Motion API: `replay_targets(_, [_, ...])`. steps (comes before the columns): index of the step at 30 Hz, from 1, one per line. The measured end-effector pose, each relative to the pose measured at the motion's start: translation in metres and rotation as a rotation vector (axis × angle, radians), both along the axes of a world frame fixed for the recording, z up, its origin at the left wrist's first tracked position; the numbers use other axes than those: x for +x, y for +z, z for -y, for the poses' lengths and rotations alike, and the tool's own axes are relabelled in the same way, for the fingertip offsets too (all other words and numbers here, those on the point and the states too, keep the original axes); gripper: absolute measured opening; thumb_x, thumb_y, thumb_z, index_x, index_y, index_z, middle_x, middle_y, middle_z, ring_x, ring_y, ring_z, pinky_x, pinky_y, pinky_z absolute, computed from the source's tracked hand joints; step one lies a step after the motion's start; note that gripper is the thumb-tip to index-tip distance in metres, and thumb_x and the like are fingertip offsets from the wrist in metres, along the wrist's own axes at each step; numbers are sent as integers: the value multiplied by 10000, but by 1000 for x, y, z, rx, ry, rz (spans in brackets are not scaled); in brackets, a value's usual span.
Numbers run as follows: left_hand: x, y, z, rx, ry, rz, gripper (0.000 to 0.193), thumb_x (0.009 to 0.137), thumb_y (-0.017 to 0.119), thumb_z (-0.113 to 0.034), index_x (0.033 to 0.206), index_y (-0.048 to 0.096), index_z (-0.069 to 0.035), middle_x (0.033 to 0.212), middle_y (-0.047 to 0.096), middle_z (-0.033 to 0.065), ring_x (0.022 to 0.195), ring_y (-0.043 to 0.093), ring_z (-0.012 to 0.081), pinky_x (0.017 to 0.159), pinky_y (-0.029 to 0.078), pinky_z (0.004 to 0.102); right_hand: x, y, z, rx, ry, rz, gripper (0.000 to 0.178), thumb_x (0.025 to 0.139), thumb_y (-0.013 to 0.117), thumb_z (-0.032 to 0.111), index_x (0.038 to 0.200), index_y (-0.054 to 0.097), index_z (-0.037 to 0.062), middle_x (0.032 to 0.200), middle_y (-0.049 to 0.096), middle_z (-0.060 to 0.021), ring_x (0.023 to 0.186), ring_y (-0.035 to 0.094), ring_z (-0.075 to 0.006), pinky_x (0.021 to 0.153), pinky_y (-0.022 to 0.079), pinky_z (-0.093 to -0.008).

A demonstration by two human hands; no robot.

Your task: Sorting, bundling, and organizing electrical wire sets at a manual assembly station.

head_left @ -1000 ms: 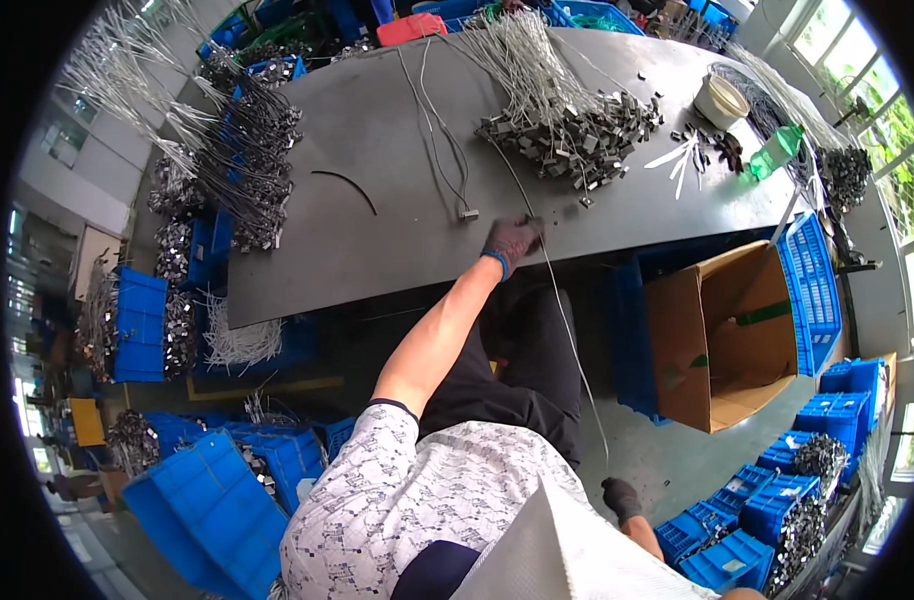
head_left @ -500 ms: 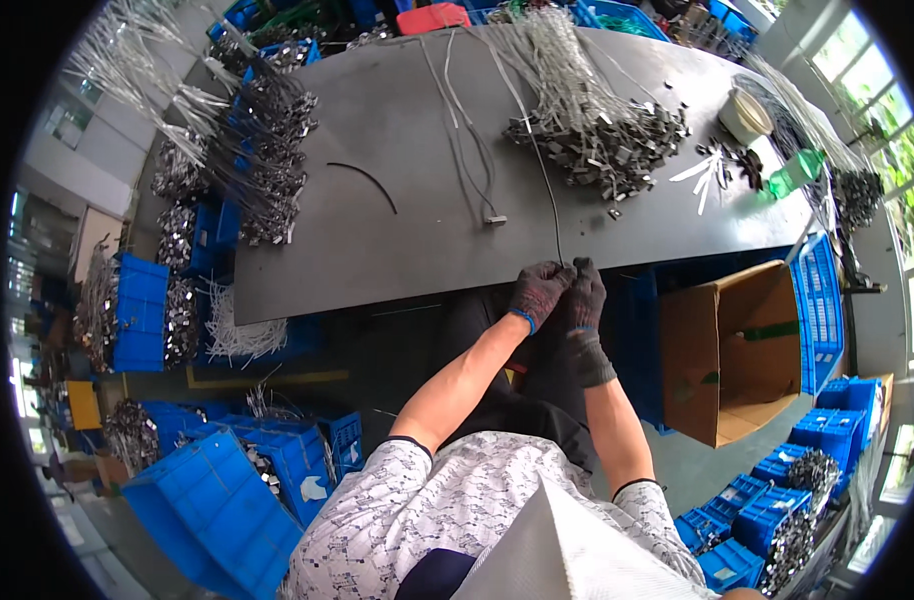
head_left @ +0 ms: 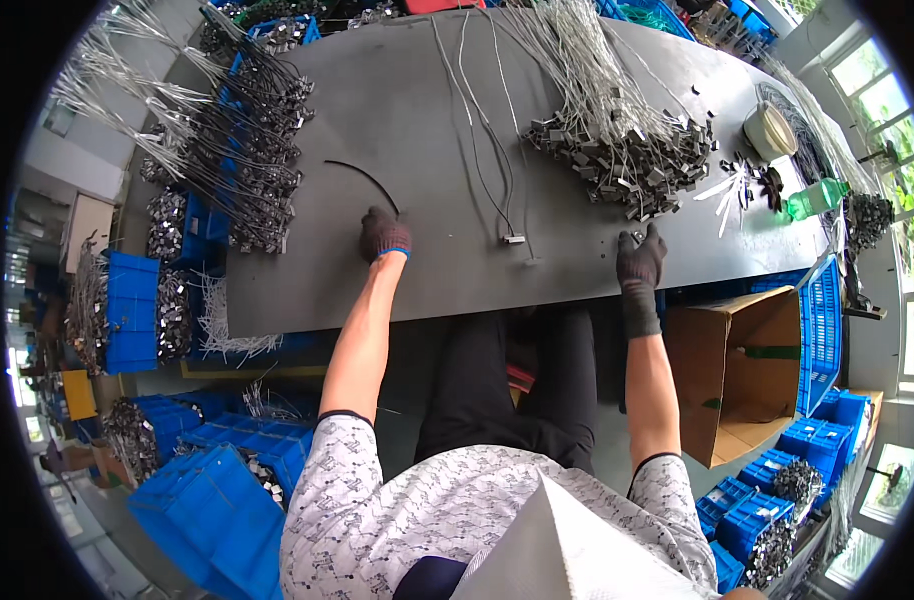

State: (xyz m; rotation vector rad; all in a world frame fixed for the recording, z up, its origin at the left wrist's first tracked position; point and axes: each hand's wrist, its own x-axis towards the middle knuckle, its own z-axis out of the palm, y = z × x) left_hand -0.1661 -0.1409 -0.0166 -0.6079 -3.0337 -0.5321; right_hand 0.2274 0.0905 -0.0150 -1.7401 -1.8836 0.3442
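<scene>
While L hand (head_left: 385, 235) sits at lower end of black strip (head_left: 365, 178), approx. 11 o'clock of it on tabletop (head_left: 437, 280), head view suggests pick-up step; needs fingertip pinch. Both grips: can't tell if closed. R hand (head_left: 642, 258) at 6 o'clock of cable bundle (head_left: 627, 155); corded connector (head_left: 515, 240), its 9 o'clock, obstructs btwn hands.

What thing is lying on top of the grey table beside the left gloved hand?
A thin, dark, curved strip lies on the table, its near end at the left hand. The hand hides whatever is directly beneath it.
</scene>
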Motion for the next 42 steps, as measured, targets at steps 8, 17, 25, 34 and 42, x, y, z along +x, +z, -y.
replay_targets(8, [11, -14, -74, -164, -169, 192, 236, 872, 616, -292, 969, 743, -118, 1031, 738, 155, 979, 720, 332, 799, 580, 472, 101, -95, -61, -296, 423, -542, 214, 919, 647, 211, 846, 612, 12, 753, 647, -123, 685, 625, -297, 631, 495, -401])
replay_targets(17, [37, -76, -26, 1003, -719, 728, 33, 801, 673, -137, 826, 690, -126, 685, 622, 10, 568, 565, 116, 520, 455, 290, 289, -105, 255, -194, 252, 267, 349, 936, 526, 134, 1248, 562, -20, 926, 679, -258, 944, 658, -444, 792, 534, -485])
replay_targets(25, [365, -117, -105, 680, -458, 1418, 217, 808, 707, -45, 1009, 671, -118, 910, 700, 77, 836, 701, 226, 728, 591, 351, 415, -128, 446, -939, 111, 289, 241, 913, 525, 201, 1063, 695, 119, 1017, 694, -226, 994, 655, -434, 813, 524, -519])
replay_targets(34, [428, 55, -120, 1132, -388, 1143, 70, 984, 574, -115, 993, 589, -47, 813, 681, 88, 666, 684, 198, 540, 562, 348, 481, -146, 514, -1146, 204, 483, 289, 866, 578, 187, 1114, 717, 137, 1139, 706, -173, 1075, 675, -367, 899, 539, -463])
replay_targets(42, [318, 82, -158, 1241, -543, 956, 169, 980, 647, -189, 1044, 606, -38, 874, 709, 82, 762, 707, 192, 701, 600, 347, 483, -156, 449, -975, 250, 458, 269, 874, 567, 172, 1090, 713, 102, 1068, 704, -216, 1029, 673, -409, 870, 538, -484])
